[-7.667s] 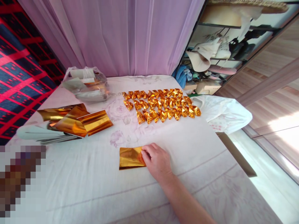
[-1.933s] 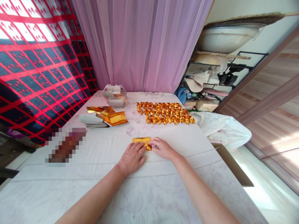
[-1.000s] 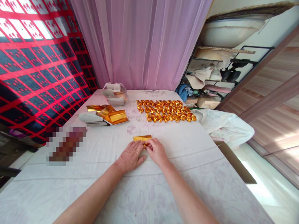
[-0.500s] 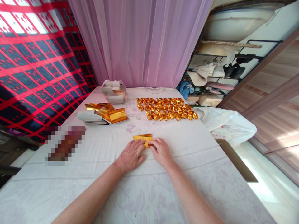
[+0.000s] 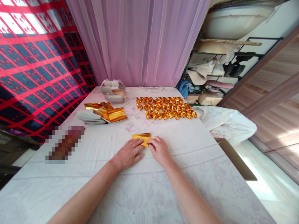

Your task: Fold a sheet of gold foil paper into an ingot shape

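A small sheet of gold foil paper (image 5: 141,136) lies flat on the cloth-covered table in front of me, with a folded strip along its far edge. My left hand (image 5: 128,153) is stretched out flat, its fingertips resting on the paper's near left part. At the paper's right side, my right hand (image 5: 160,150) has its thumb and fingers pinched together on the edge. The near edge of the paper is partly hidden by my fingers. Beyond it, several folded gold paper ingots (image 5: 165,107) stand in rows.
A stack of gold foil sheets (image 5: 116,114) lies at the back left, in front of a clear plastic bag (image 5: 113,91) of paper. Purple curtain (image 5: 140,43) hangs behind the table. To the right are a shelf rack (image 5: 210,74), a white plastic bag (image 5: 231,123) and a cardboard piece (image 5: 235,158).
My left hand has slid slightly left on the paper. My right hand keeps its pinch at the right edge. The whole view has shifted a little.
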